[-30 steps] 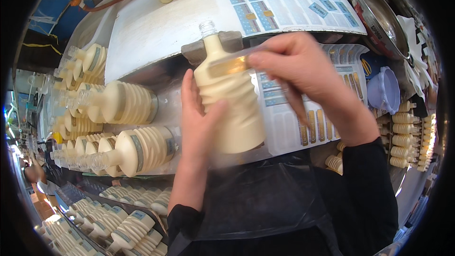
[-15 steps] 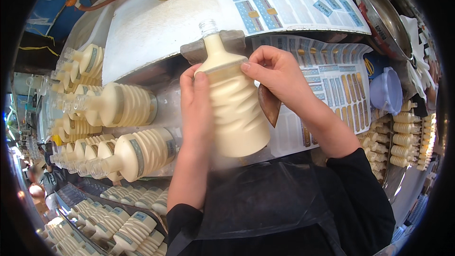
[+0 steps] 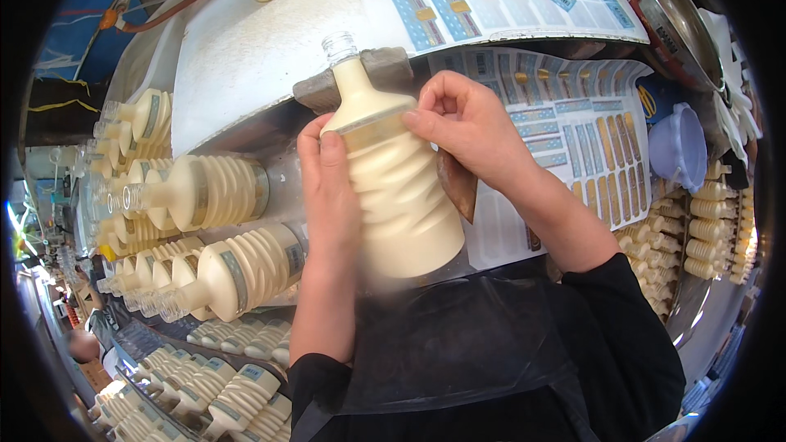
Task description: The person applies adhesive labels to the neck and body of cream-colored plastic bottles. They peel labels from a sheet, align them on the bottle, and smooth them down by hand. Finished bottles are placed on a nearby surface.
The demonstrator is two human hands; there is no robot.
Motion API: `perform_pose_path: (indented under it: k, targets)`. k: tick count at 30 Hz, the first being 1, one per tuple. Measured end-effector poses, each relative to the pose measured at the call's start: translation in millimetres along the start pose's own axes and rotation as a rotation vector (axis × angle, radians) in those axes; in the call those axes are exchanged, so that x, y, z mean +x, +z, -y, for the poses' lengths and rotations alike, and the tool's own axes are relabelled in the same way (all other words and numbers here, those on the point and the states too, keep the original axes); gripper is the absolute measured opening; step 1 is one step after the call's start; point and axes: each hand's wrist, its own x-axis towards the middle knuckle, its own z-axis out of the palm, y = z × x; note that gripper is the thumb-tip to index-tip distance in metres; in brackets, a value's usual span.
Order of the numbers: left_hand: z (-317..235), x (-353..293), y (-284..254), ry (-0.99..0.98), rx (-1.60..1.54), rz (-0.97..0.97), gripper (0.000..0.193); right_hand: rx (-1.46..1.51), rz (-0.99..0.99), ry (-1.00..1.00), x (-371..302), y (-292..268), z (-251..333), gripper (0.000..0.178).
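My left fingers and thumb [image 3: 331, 172] clasp the cream bottle [image 3: 408, 217] lying before me; my right hand [image 3: 472, 127], a brown pointed tool [image 3: 456, 184] beneath it, pinches the shoulder strip's [image 3: 378, 128] right end. Beyond, a grey block [image 3: 390, 66] supports the neck.

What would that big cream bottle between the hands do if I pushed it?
The bottle might roll, since its body looks rounded, though the grey block by its neck may help steady it. Its wavy ridges could make it less slippery. It is probably stiff: nothing sags between the left hand and right hand.
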Motion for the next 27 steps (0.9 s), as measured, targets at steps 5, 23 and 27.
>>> perform_pose_path:
  k: [5, 23, 27]
  targets:
    - [3, -1, 0, 0.173, 0.133, -0.132, 0.036, 0.201, 0.046, 0.076, 4, -8, 0, 0.025]
    - [-11, 2, 6, 0.201, 0.145, -0.172, 0.020, 0.016, 0.049, -0.005, 8, 2, -2, 0.035]
    - [-10, 2, 5, 0.209, 0.153, -0.169, 0.020, 0.006, 0.062, 0.007, 6, 1, 0, 0.029]
